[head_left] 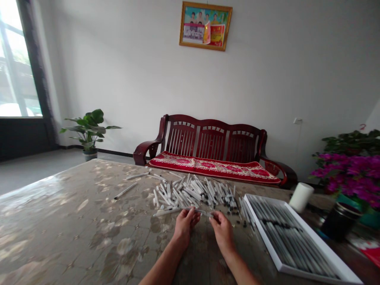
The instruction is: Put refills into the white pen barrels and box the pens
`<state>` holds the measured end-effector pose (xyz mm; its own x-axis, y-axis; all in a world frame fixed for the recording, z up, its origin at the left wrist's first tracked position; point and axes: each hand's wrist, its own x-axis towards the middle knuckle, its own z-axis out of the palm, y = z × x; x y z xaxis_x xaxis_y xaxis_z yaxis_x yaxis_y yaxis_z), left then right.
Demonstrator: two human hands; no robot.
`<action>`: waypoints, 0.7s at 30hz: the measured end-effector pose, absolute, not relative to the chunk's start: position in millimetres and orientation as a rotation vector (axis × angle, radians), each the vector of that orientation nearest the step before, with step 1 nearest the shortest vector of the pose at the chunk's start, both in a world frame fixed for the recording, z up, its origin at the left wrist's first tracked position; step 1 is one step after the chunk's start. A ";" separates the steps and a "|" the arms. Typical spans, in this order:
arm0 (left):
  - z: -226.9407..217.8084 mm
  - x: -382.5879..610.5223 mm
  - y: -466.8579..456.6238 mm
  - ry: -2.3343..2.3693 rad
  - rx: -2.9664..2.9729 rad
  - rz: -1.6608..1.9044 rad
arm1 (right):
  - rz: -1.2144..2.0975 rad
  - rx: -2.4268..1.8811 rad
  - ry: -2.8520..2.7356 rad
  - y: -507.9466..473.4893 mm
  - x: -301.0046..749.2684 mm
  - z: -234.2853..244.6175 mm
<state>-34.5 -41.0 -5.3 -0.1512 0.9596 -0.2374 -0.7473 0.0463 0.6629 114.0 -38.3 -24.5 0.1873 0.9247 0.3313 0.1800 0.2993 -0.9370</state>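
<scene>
My left hand (pixel 184 225) and my right hand (pixel 223 231) rest side by side on the patterned table (pixel 74 233), fingers curled. Between them they pinch a thin white pen (pixel 203 212) lying crosswise. Just beyond the fingertips spreads a heap of several white pens with black tips (pixel 194 194). A shallow white box (pixel 292 241) packed with rows of pens sits to the right of my right hand.
Loose pens (pixel 126 190) lie at the table's far left. A white cup (pixel 301 197) and a dark jar (pixel 340 226) stand beyond the box, by purple flowers (pixel 348 174). A red wooden bench (pixel 212 152) and a potted plant (pixel 89 130) stand against the wall.
</scene>
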 end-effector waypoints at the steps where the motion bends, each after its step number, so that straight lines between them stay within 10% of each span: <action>1: -5.1 -34.1 -41.2 0.797 0.349 1.537 | 0.730 -1.169 -1.306 -38.2 113.4 -23.6; 21: -8.9 -38.5 -40.5 0.814 0.452 1.477 | 0.327 -1.242 -1.611 -41.8 126.3 -21.6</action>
